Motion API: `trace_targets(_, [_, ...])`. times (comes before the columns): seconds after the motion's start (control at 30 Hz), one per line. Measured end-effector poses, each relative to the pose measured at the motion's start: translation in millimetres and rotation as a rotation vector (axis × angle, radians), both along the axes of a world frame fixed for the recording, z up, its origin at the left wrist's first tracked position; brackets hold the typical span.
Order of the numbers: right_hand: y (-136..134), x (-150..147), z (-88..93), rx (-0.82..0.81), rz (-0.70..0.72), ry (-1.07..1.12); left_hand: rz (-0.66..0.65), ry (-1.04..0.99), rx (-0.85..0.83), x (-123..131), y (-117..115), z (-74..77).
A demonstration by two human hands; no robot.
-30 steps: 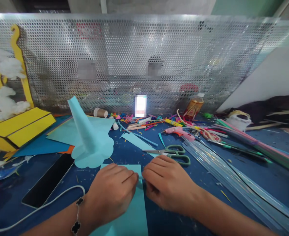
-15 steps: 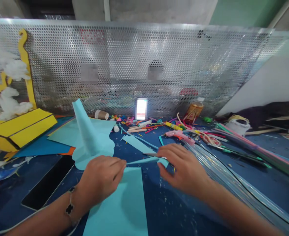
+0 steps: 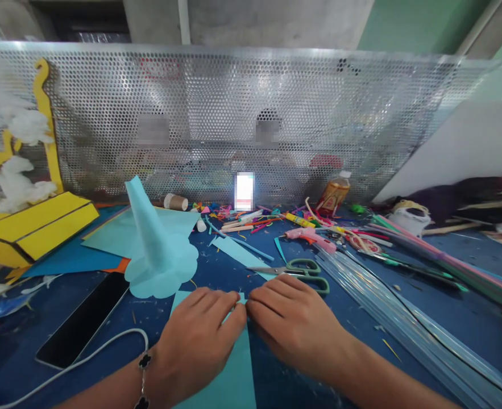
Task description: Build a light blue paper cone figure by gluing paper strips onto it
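Observation:
My left hand and my right hand meet over a light blue paper sheet lying on the dark blue table. Both have their fingers closed in a pinch. A small bit of a light blue paper strip shows between the fingertips; the hands hide most of it. Just beyond my right hand lie scissors with green handles, blades pointing left. Past my left hand stands a light blue paper cone on a scalloped paper base.
A black phone and white cable lie at the left, near a yellow box. Farther back are a pink glue gun, a drink bottle and scattered scraps. Clear plastic tubes run along the right.
My right hand has come left and down, away from the scissors, to meet my left hand. The scissors now lie uncovered. The narrow blue strip is now mostly hidden in my fingers.

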State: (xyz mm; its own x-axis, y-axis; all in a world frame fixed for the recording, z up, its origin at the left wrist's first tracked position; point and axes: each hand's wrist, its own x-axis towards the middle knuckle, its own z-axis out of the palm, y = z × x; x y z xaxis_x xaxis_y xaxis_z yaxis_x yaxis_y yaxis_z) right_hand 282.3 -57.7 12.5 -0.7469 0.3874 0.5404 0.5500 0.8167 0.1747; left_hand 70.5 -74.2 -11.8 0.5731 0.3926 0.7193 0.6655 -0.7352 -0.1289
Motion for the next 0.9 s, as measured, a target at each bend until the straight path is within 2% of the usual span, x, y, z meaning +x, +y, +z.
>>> trace_targets(0.23, [-1,0,-1.2,-0.022,0.004,0.028,0.01,-0.079,-0.031,7,1,0.2])
trace_targets(0.37, [-1,-1,-2.1,-0.036,0.004,0.052,-0.003,-0.058,-0.094,5,1,2.6])
trace_targets(0.53, [5,9,5.1,-0.037,0.002,0.097,-0.016,-0.02,-0.193,-13,11,1.0])
trace_targets(0.67, [15,29,17.0,-0.014,-0.037,0.115,0.039,-0.046,-0.253,-33,29,1.4])
trace_targets(0.8, [26,49,24.1,0.038,-0.132,0.128,0.155,-0.087,-0.256,-49,41,6.0])
trace_targets(0.9, [28,51,23.4,0.055,-0.187,0.137,0.176,-0.126,-0.189,-47,38,9.6])
